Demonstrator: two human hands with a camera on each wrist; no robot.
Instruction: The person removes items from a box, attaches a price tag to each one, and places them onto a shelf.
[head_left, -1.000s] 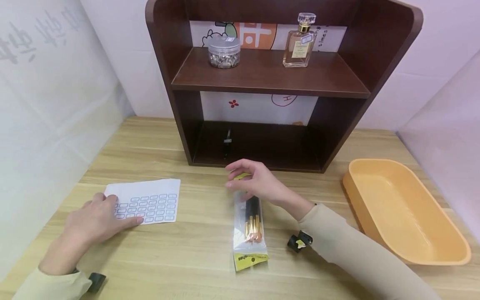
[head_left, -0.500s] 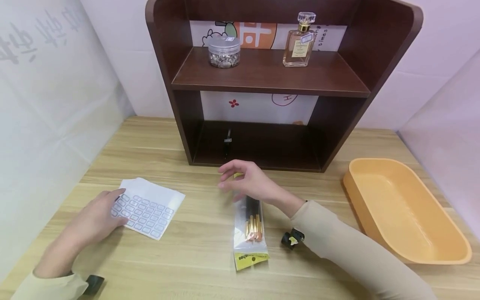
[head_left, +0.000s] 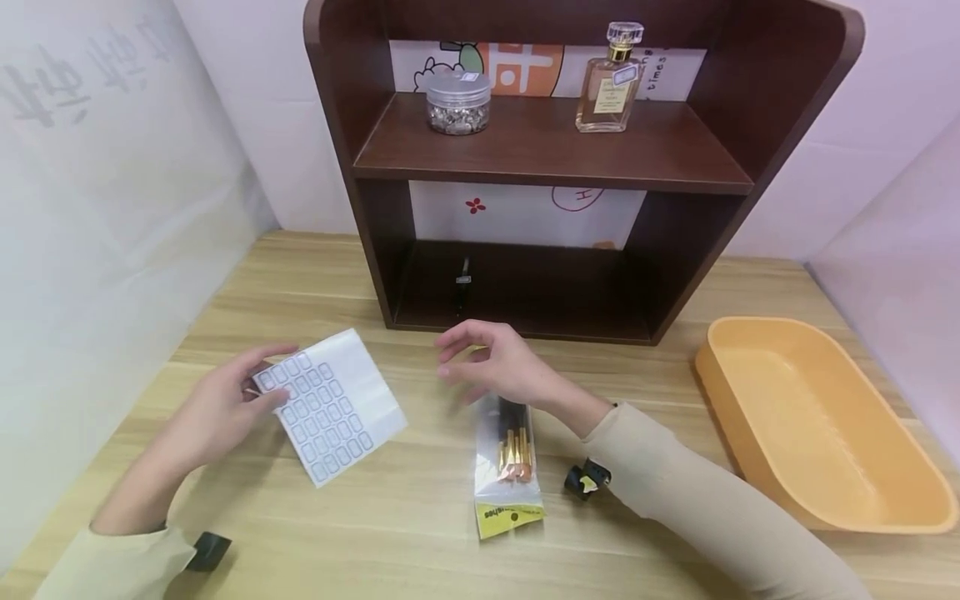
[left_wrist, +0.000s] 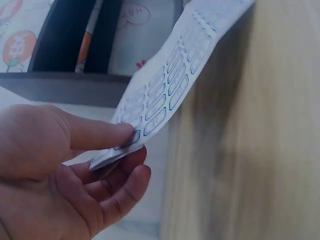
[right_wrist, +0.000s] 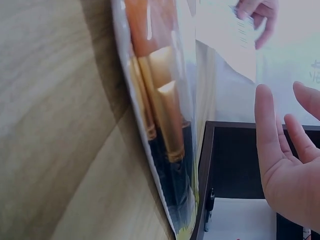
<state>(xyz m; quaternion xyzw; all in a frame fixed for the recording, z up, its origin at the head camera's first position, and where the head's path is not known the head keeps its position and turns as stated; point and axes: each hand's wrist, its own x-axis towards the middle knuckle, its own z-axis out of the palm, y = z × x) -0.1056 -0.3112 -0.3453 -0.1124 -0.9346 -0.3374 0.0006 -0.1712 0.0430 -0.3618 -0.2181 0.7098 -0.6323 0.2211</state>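
My left hand (head_left: 217, 408) pinches the left edge of a white sticker sheet (head_left: 330, 408) between thumb and fingers. Rows of blue-framed labels cover most of the sheet, which is raised and tilted over the table. In the left wrist view the thumb lies on the printed side, with the fingers behind the sheet (left_wrist: 165, 85). My right hand (head_left: 506, 362) hovers with relaxed, slightly bent fingers and nothing in them. It is over the top end of a clear packet of makeup brushes (head_left: 513, 454) with a yellow strip; the hand covers that end.
A dark brown two-level shelf (head_left: 555, 179) stands at the back. On its upper board are a clear jar (head_left: 459, 104) of silvery bits and a perfume bottle (head_left: 609, 92). A black pen (head_left: 463, 283) is on the lower level. An orange tray (head_left: 825, 425) sits at the right.
My left hand has picked the sticker sheet up off the table, turned it and moved it rightward. My right hand shifted slightly left, then stayed over the packet.
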